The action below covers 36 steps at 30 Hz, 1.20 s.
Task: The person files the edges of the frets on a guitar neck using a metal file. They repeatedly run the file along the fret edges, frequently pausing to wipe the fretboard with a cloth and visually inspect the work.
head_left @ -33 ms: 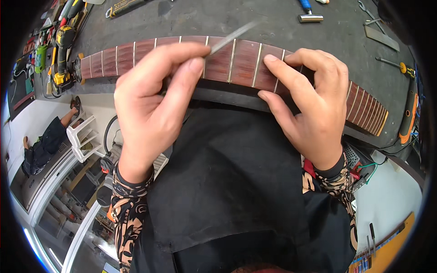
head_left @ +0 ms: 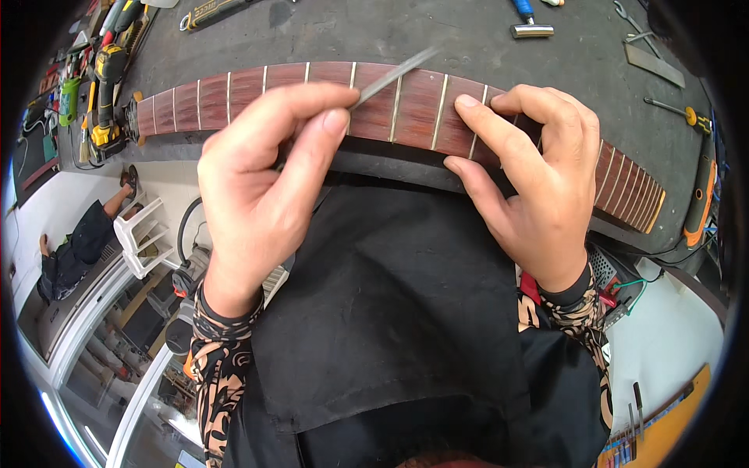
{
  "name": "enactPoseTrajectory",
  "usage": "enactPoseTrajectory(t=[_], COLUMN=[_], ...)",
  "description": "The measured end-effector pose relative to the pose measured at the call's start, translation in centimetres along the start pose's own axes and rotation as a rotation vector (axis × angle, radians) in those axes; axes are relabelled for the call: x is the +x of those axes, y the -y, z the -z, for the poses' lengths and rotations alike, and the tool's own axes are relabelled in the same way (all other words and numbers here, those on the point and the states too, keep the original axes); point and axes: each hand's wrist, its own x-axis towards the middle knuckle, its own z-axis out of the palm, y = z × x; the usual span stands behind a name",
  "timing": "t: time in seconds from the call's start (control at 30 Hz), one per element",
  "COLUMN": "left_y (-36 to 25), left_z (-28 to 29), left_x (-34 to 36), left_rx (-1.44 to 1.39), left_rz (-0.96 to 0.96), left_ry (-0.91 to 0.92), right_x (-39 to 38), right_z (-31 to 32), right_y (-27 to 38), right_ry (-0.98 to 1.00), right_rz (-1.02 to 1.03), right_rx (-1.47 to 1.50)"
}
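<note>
A guitar neck [head_left: 417, 109] with a reddish-brown fretboard and pale metal frets runs from left to right along the bench's near edge. Pinched between the thumb and forefinger of my left hand [head_left: 261, 175] is a slim grey metal file [head_left: 398, 72], blurred, slanting up to the right over the frets. My left fingertips are just above the fretboard. My right hand [head_left: 538, 164] straddles the neck right of the file, its forefinger on the fretboard, its thumb at the near edge and the other fingers curled over the far side.
On the dark bench [head_left: 437, 31] lie a blue-handled hammer-like tool [head_left: 532, 23], a flat metal bar [head_left: 655, 66] and a yellow-handled screwdriver [head_left: 686, 115]. A yellow-and-black power tool [head_left: 109, 70] stands by the neck's left end. Another person [head_left: 78, 249] is at the left, near a white stool [head_left: 144, 234].
The file and my left hand have shifted slightly down and to the right. My right hand has hardly moved.
</note>
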Motion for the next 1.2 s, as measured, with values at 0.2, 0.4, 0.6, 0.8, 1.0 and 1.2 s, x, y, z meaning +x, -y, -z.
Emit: enactPoseTrajectory(t=[0.2, 0.4, 0.6, 0.8, 1.0, 1.2], left_y=[0.1, -0.8, -1.1, -1.3, -2.2, -2.5], left_z=[-0.7, -2.6, -2.3, -2.5, -4.9, -5.0], left_x=[-0.4, 2.9, 0.5, -0.6, 2.5, 1.2], left_rx=[0.245, 0.619, 0.066, 0.131, 0.615, 0.177], left_rz=[-0.214, -0.618, -0.075, -0.161, -0.593, -0.208], left_ry=[0.052, 0.09, 0.02, 0.075, 0.12, 0.079], right_x=[-0.3, -0.6, -1.6, -2.5, -2.7, -3.4], right_z=[-0.3, -0.4, 1.2, 1.3, 1.0, 2.0], right_y=[-0.2, -0.4, -1.0, -1.7, -2.0, -2.7], right_ry=[-0.024, -0.041, -0.015, -0.043, -0.059, -0.047], right_rz=[0.005, 0.039, -0.003, -0.009, 0.023, -0.003], right_rx=[0.008, 0.027, -0.007, -0.023, -0.005, -0.006])
